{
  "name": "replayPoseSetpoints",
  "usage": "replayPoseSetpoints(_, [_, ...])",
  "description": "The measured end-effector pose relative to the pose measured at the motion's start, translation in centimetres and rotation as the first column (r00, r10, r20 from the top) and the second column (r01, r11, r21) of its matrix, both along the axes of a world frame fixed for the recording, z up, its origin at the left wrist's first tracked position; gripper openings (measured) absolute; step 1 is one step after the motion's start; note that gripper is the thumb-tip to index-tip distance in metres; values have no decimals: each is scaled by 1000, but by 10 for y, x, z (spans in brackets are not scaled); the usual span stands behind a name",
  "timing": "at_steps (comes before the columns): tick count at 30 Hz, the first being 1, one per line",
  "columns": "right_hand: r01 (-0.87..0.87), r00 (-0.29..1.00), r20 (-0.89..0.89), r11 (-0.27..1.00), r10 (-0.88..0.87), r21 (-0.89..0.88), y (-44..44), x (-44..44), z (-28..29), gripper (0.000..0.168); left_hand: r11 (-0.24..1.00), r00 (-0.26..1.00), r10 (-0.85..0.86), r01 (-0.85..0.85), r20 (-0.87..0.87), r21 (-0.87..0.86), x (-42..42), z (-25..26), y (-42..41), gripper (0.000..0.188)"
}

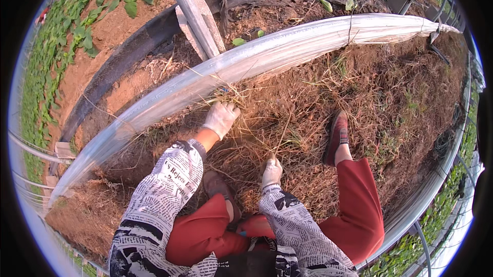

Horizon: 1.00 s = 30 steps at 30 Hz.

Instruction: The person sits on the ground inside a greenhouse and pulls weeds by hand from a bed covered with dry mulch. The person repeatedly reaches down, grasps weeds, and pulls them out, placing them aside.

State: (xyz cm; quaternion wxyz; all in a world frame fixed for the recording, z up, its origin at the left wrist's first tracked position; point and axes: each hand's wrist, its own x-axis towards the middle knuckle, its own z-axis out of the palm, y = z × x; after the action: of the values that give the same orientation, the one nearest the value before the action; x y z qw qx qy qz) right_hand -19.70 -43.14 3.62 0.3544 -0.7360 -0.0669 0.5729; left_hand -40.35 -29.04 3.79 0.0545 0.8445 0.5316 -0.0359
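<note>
My left hand (222,119), in a pale work glove, is closed on a bunch of dry grass stalks (231,95) beside the lower edge of the rolled clear plastic film (215,73). A small bit of blue shows among those stalks. My right hand (272,171), also gloved, is lower and to the right, with its fingers closed around the near end of a thin brown stick or tool handle (284,130). That piece slants away into the grass, and its far end cannot be made out. Dry, matted weeds (304,184) cover the soil around both hands.
My shoes (336,138) stand on the weeds either side of my right hand. Beyond the film, a metal pole (192,15) rests by a concrete block (208,19), near black plastic sheeting (127,49). Leafy green plants (77,34) grow at upper left. A wire (351,15) crosses the film.
</note>
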Motion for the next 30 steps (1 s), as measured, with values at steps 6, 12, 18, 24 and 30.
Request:
replayPoseSetpoints(6, [98,993,-75,994,-96,36,74,-27,15,30,990,998,58,-54,-31,128,-3,2,12,36])
replayPoseSetpoints(12, [-477,868,145,879,476,-31,21,-53,-28,43,974,925,202,-225,-322,-36,5,1,18,40])
replayPoseSetpoints(18, [173,979,-128,981,-162,85,63,-31,19,31,964,945,152,-206,-289,-167,-2,20,9,27])
replayPoseSetpoints(24, [-533,825,166,842,539,-84,-27,-56,-17,40,956,965,109,-168,-237,-242,-11,18,5,25])
replayPoseSetpoints(30, [198,970,-148,980,-191,33,41,-12,3,30,975,969,96,-138,-229,-175,-11,16,5,19])
